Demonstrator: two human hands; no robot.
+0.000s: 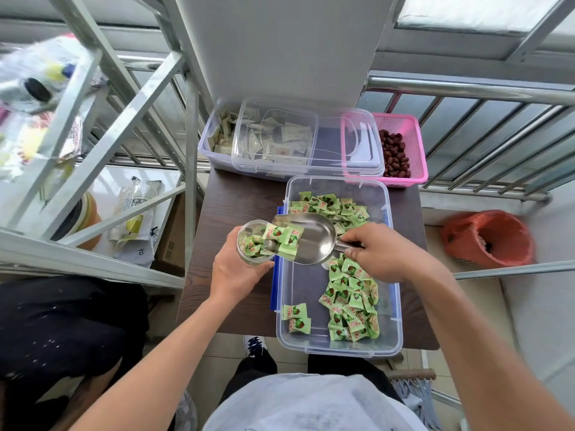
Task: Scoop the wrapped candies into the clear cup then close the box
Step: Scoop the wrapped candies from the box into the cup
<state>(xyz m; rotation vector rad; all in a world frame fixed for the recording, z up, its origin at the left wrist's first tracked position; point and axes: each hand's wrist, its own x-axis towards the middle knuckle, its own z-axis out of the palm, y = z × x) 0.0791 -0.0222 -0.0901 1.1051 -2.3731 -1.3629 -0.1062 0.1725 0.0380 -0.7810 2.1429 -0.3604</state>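
candies (351, 293): green wrappers, red print
scoop (311, 241): silver
cup (252, 244): clear
box (392, 306): clear, blue clips
basket (413, 144): pink
dates (395, 154): dark red
table (233, 206): dark brown woodgrain
bin (488, 237): red-orange

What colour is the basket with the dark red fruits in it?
Pink. The basket shows clearly in the head view, at the table's far right.

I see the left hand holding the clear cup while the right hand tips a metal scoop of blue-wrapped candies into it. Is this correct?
Not blue: the head view shows the candies are green-wrapped. The left hand holds the clear cup while the right hand tips a metal scoop of them into it.
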